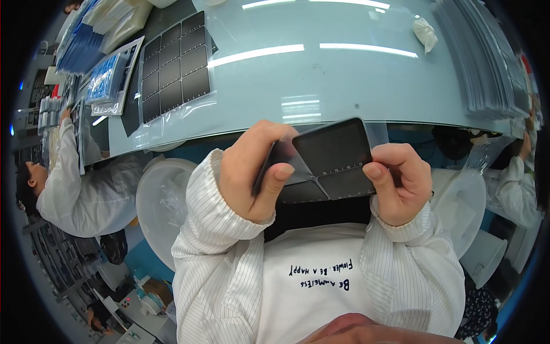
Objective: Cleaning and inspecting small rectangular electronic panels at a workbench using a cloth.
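Note:
Held in front of my chest, just off the near edge of the table, is a sheet of dark rounded panels (335, 148) with clear film showing around them. My left hand (252, 172) is closed on its left side, thumb on top, where the sheet bends upward. My right hand (401, 182) pinches the right edge between thumb and curled fingers. A row of small light marks runs along the panels' lower edges. The sheet's underside and the fingertips behind it are hidden. A larger sheet with a grid of similar dark panels (179, 69) lies on the table at the left.
The glossy pale table (263, 92) spreads ahead. Blue packets (106, 80) lie at its left, a crumpled white bundle (425, 34) at the far right, and stacked clear sheets (487, 63) along the right. Large white bins (150, 209) flank me. A co-worker (86, 195) works at left.

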Demonstrator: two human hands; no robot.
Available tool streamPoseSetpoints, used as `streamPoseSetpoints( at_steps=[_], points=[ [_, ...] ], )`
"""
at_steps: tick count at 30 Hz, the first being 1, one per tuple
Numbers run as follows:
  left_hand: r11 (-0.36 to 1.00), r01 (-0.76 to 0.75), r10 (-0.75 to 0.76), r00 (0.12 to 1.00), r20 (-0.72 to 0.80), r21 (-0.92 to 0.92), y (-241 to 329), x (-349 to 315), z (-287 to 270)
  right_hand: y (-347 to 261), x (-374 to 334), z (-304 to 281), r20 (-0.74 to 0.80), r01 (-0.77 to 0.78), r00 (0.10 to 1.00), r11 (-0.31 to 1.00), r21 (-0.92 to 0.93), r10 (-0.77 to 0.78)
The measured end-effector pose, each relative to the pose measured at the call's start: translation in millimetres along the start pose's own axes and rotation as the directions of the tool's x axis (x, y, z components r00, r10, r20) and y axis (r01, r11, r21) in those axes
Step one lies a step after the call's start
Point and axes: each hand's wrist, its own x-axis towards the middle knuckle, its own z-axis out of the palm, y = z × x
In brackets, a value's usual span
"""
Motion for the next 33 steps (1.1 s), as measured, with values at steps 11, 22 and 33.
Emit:
streamPoseSetpoints(
  at_steps=[11,22,33],
  points=[
    [0.981,0.169,-0.195,0.843,-0.502,-0.097,-40.0,-24.2,-57.2,14.1,-7.0,-35.1,-0.419,-0.069,0.894,0.973,0.221,0.158],
    [0.675,0.151,-0.341,0.932,-0.124,-0.723,-48.4,-33.6,-18.4,8.8,12.7,4.3,-0.322,-0.010,0.925,0.860,0.509,0.201],
    [0.867,0.017,-0.242,0.888,-0.390,-0.498,-48.9,-31.8,-28.9,5.0,16.2,-2.1,-0.072,-0.099,0.990,0.969,0.224,0.118]
  ],
)
